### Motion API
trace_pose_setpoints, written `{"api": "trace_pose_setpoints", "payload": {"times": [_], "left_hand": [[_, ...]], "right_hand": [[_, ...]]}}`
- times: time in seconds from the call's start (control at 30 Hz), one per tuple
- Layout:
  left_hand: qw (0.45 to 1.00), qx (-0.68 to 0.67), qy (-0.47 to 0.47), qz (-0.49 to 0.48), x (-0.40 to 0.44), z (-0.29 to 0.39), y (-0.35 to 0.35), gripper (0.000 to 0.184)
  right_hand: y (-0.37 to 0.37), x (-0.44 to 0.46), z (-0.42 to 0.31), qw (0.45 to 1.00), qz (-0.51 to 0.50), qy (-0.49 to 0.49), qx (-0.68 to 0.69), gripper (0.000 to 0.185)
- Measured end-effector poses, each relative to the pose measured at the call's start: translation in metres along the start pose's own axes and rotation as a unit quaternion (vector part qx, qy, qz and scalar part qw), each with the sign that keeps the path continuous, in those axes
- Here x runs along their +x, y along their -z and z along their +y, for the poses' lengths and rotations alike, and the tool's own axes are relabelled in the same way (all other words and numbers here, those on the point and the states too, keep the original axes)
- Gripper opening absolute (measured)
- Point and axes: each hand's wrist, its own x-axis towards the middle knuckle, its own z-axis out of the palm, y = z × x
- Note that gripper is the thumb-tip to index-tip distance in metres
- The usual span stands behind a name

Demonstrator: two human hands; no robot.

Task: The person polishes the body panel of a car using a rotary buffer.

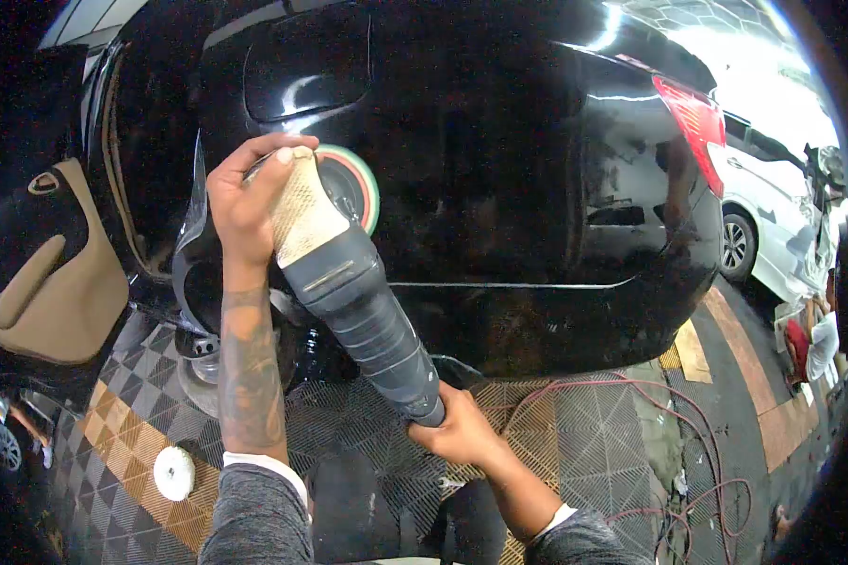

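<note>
A car polisher (372, 320) with a black body and a light, textured head cover is held in both hands. Its round pad (366, 184), with a green and red rim, lies against or very close to the black car panel (481, 169); I cannot tell which. My left hand (254, 193) grips the head of the polisher from the left, thumb over the cover. Lower down, my right hand (457, 428) is wrapped round the rear end of the body. Part of the pad is hidden behind the head.
An open car door with a tan armrest (61, 292) stands at left. A white round pad (173, 473) lies on the tiled floor. Red cord (697, 424) loops across the floor at right. Beyond the red tail light (693, 127) stands a white car (763, 207).
</note>
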Motion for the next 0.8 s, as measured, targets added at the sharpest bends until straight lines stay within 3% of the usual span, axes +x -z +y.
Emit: {"api": "trace_pose_setpoints", "payload": {"times": [0.1, 0.2, 0.3, 0.33, 0.37, 0.43, 0.5, 0.57, 0.63, 0.7, 0.77, 0.8], "left_hand": [[0.999, 0.034, 0.016, -0.021, -0.013, -0.007, -0.006, 0.025], [0.990, 0.124, -0.046, -0.048, -0.012, -0.001, -0.053, 0.024], [0.985, 0.129, -0.100, -0.063, -0.004, -0.011, -0.112, 0.022], [0.988, 0.127, -0.071, -0.056, -0.003, -0.010, -0.136, 0.019], [0.985, 0.114, -0.123, -0.050, 0.000, -0.009, -0.158, 0.018], [0.989, 0.082, -0.102, -0.072, -0.002, -0.013, -0.194, 0.018], [0.985, 0.093, -0.114, -0.094, -0.007, -0.012, -0.211, 0.015], [0.986, 0.067, -0.105, -0.112, -0.015, -0.014, -0.209, 0.014], [0.985, 0.076, -0.111, -0.106, -0.021, -0.015, -0.190, 0.017], [0.989, 0.078, -0.078, -0.098, -0.027, -0.012, -0.160, 0.018], [0.987, 0.079, -0.072, -0.121, -0.030, -0.014, -0.124, 0.017], [0.984, 0.103, -0.071, -0.127, -0.030, -0.009, -0.105, 0.017]], "right_hand": [[0.006, -0.017, 0.008, 0.999, -0.001, -0.037, -0.022, 0.057], [0.028, -0.041, 0.014, 0.997, 0.037, -0.068, -0.028, 0.050], [0.051, -0.067, 0.032, 0.989, 0.099, -0.102, 0.048, 0.041], [0.058, -0.077, 0.046, 0.982, 0.119, -0.127, 0.067, 0.044], [0.062, -0.086, 0.062, 0.975, 0.141, -0.148, 0.086, 0.046], [0.050, -0.104, 0.087, 0.950, 0.244, -0.128, 0.148, 0.058], [0.042, -0.110, 0.094, 0.957, 0.231, -0.109, 0.138, 0.067], [0.028, -0.109, 0.080, 0.929, 0.205, -0.191, 0.243, 0.064], [0.014, -0.103, 0.100, 0.936, 0.193, -0.157, 0.250, 0.063], [-0.004, -0.096, 0.125, 0.967, 0.207, -0.093, 0.113, 0.064], [-0.019, -0.073, 0.096, 0.964, 0.218, -0.084, 0.129, 0.059], [-0.022, -0.064, 0.081, 0.976, 0.163, -0.110, 0.091, 0.054]]}}
